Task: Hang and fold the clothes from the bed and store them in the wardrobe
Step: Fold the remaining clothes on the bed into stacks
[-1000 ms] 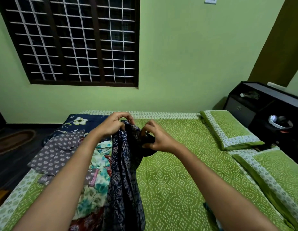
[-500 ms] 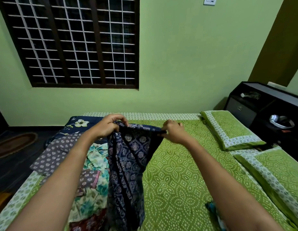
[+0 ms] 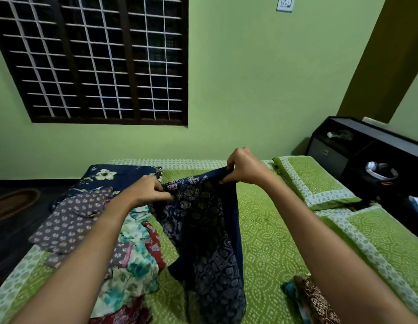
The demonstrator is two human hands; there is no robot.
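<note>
**Opening out one garment over the bed [image 3: 269, 242].**
You held the navy printed garment [image 3: 203, 230] up above the bed, beside the unsorted pile [image 3: 91, 220]. Your left hand [image 3: 147, 191] and right hand [image 3: 245, 168] each pinched its top edge, fingers curled. Next it probably needed laying flat or hanging.

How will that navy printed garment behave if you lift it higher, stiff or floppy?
Probably floppy: the navy printed garment sags between the left hand and right hand and hangs in loose folds. Likely light, since finger pinches alone carry it. Its lower part runs out of view, so it may drag on the bed.
</note>
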